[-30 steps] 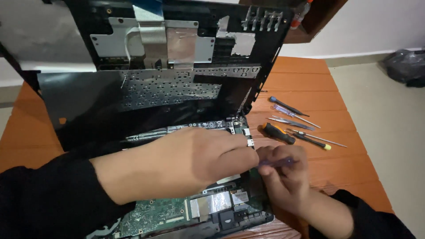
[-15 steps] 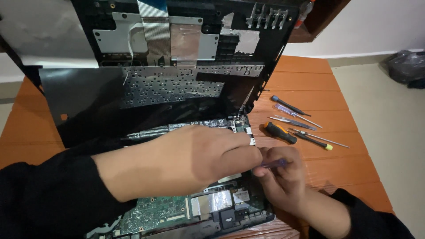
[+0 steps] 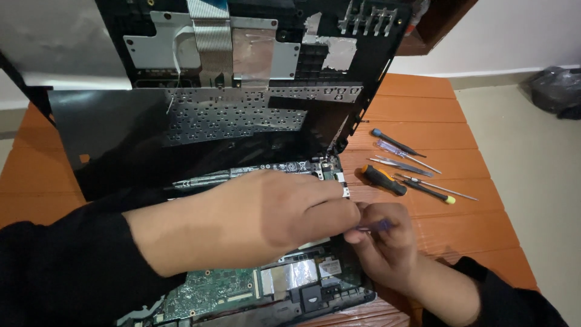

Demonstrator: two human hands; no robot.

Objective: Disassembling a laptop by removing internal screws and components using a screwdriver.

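An opened laptop base [image 3: 315, 297] lies in front of me with its green circuit board [image 3: 209, 287] bared. The lifted keyboard cover [image 3: 254, 72] leans upright behind it, a flat ribbon cable [image 3: 209, 36] running down its back. My left hand [image 3: 260, 212] lies across the base, fingers curled at the right edge near the hinge. My right hand [image 3: 384, 245] is closed around a small purple-handled screwdriver [image 3: 375, 226], its tip hidden under my left fingers.
Several screwdrivers and tweezers lie on the orange slatted table [image 3: 423, 115] to the right: a black-and-orange driver [image 3: 383, 180], a blue-tipped one [image 3: 393, 141], a thin yellow-ended one [image 3: 433, 192]. A dark bag [image 3: 557, 91] sits on the floor at far right.
Both hands stay at the laptop's right edge with hardly any shift. The view has dropped slightly.
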